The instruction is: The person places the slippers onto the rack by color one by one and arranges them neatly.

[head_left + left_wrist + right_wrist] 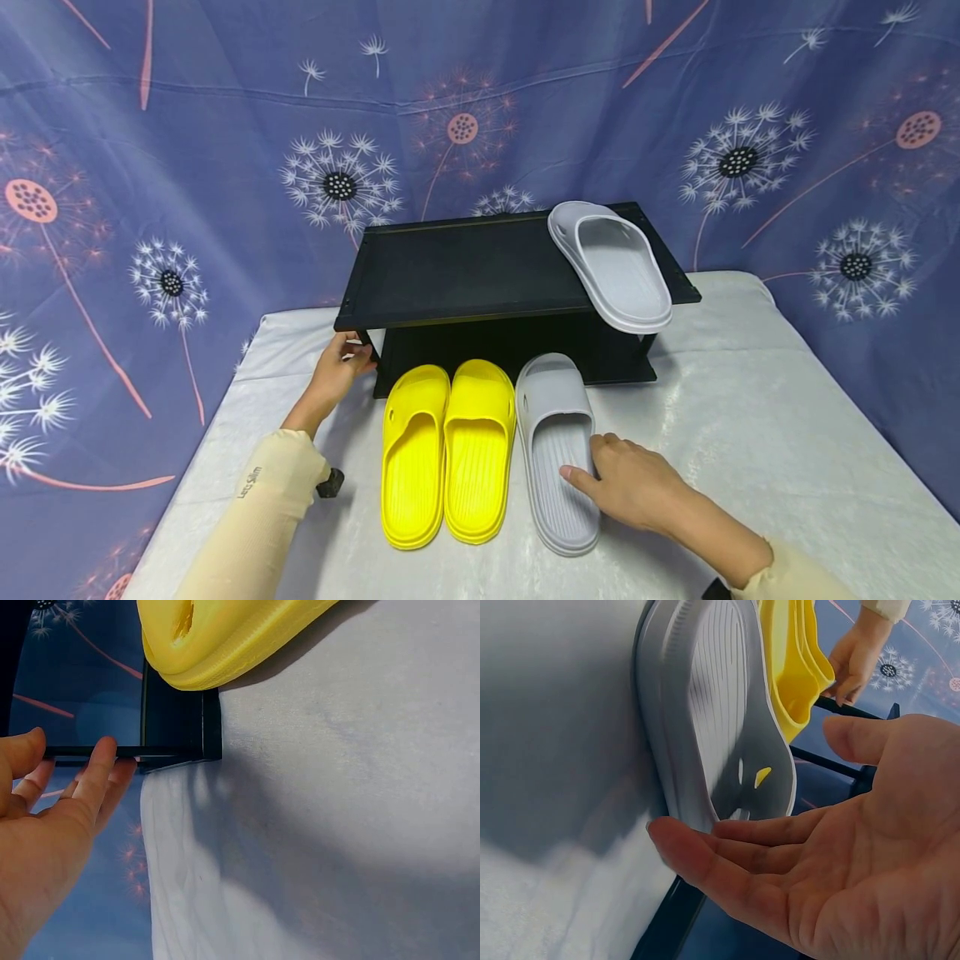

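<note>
My left hand [339, 371] is at the left end of a black two-tier shoe rack [465, 271], its fingertips touching the side post in the left wrist view. My right hand [637, 479] lies along the right side of a grey slipper [558, 450]. Its fingers are extended and the thumb stands apart, above the footbed; whether they touch the slipper is hard to tell. A pair of yellow slippers [480, 450] stands left of the grey one, toes toward the rack. The other grey slipper [618, 267] rests on the rack's upper shelf, at the right, its heel overhanging the front edge.
A whitish cloth [750, 433] covers the table under the rack and slippers. Directly behind hangs a blue curtain [247, 167] with a dandelion print. The rack's lower shelf [495, 346] sits just beyond the slippers' toes.
</note>
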`<state>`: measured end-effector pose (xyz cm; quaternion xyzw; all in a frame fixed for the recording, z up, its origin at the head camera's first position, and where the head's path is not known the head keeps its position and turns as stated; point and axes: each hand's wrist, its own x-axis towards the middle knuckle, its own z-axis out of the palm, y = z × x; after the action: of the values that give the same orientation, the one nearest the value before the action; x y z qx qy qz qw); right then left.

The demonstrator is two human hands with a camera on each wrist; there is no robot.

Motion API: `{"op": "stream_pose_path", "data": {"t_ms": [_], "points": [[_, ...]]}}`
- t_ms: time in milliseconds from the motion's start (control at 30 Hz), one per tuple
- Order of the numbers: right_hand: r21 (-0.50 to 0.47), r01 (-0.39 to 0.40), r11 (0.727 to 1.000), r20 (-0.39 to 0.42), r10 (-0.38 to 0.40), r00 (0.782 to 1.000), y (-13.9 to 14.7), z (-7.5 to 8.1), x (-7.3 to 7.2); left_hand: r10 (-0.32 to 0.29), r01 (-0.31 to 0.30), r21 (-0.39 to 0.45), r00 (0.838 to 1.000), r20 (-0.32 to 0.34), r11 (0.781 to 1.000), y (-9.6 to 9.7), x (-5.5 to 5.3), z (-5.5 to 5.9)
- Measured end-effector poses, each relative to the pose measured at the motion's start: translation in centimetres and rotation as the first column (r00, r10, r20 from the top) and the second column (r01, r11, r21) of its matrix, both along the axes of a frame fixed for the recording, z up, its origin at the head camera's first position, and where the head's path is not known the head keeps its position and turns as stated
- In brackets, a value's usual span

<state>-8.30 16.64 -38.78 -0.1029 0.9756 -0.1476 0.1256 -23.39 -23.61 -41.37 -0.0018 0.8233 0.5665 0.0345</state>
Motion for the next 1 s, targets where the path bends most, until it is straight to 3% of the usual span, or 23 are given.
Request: {"op": "stream_pose_path", "data": {"t_ms": [233,567,800,1000], "points": [[0.003,0.005,1.0,0.007,-0.005,1.0,-0.1,-0.1,0.1,-0.007,0.007,0.013,1.0,0.009,1.0,0.0,0.2,0.4],[0.013,0.037,0.999,-0.007,-0.037,0.999,-1.0,-0.8,0.2,-0.013,0.012,0.02,1.0,0.024,1.0,1.3,1.8,3.0],[0.034,0.051,0.998,-0.049,-0.049,0.998,-1.6,-1.4,0.5,-0.013,0.012,0.02,0.999,0.03,1.0,1.3,1.9,3.1],[-0.023,0.102,0.995,-0.057,-0.103,0.993,-2.0,-1.9,0.8,-0.019,0.019,0.025,1.0,0.02,1.0,1.3,1.8,3.1]]}}
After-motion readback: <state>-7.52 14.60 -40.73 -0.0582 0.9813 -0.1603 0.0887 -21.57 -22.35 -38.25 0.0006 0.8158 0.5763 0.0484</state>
